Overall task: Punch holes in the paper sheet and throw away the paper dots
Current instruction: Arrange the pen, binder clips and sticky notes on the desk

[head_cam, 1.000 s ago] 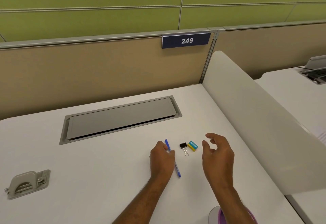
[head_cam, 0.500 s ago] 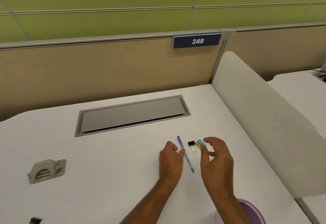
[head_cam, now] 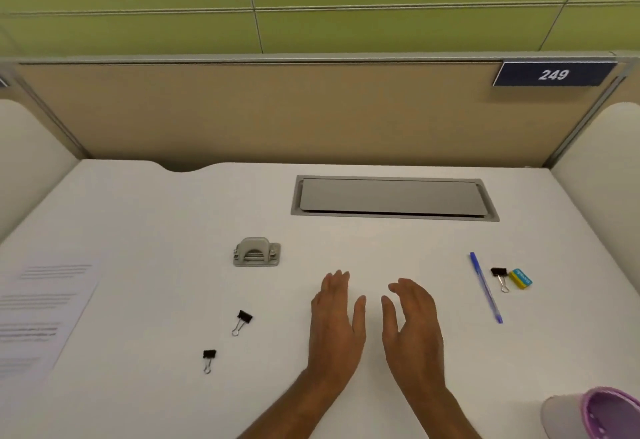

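Observation:
A grey metal hole punch [head_cam: 256,252] stands on the white desk [head_cam: 145,217], left of centre. A printed paper sheet [head_cam: 41,310] lies flat at the desk's left edge. My left hand [head_cam: 337,321] and my right hand [head_cam: 414,324] hover side by side over the middle of the desk, fingers spread, both holding nothing. The punch is a little up and to the left of my left hand. A purple and white bin [head_cam: 595,414] shows at the bottom right corner.
Two black binder clips [head_cam: 242,321] [head_cam: 208,359] lie left of my hands. On the right lie a blue pen [head_cam: 485,287], another binder clip [head_cam: 500,277] and a yellow-blue eraser [head_cam: 520,278]. A grey cable hatch [head_cam: 393,198] sits in the desk, partition walls behind.
The view has swung left, so the pen, clip and eraser now lie far right. My hands left those items and moved to the desk's middle, fingers spread. The paper came into view.

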`<state>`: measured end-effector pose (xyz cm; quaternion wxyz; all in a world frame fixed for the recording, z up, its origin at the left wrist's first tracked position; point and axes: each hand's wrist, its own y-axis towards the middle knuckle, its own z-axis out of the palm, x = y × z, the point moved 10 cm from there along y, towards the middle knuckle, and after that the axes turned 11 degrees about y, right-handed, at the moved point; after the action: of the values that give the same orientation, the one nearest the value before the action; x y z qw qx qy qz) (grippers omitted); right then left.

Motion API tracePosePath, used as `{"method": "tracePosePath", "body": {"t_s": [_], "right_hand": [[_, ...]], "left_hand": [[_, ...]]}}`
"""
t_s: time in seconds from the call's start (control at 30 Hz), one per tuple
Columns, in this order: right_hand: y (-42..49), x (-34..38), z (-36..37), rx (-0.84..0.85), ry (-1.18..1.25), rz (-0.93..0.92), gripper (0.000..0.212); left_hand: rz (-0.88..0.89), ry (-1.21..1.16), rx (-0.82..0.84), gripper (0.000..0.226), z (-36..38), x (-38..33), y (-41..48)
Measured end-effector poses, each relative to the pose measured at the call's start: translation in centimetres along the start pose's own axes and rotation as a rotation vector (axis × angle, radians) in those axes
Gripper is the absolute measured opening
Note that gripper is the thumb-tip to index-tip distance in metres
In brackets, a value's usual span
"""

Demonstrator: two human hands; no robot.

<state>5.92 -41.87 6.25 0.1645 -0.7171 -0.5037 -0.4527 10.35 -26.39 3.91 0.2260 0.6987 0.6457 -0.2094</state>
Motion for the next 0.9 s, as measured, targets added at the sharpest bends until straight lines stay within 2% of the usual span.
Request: {"method": "tracePosePath", "body": {"t_s": [0.27, 0.47, 0.7, 0.9], "right_hand": [[-4.1, 3.4, 8.3, 0.159, -0.106, -0.048, 0.042], [-7.5, 7.2, 14.0, 0.233, -0.133, -0.118, 0.046], [-10.2, 11.2, 19.7, 0.298, -0.17, -0.17, 0.045], [-11.2, 11.5, 22.2, 0.366, -0.215, -0.141, 0.043]], "left_hand": [[0.057, 0.165, -0.123, 0.063, -8.7, 12.8, -0.3], [0.079, 0.282, -0.092, 0.062, -13.0, 21.8, -1.7], [0.157, 0.35, -0.004, 0.065, -14.4, 25.8, -2.0], [0.207, 0.37, 0.088, 0.067, -13.0, 26.5, -3.1]]}}
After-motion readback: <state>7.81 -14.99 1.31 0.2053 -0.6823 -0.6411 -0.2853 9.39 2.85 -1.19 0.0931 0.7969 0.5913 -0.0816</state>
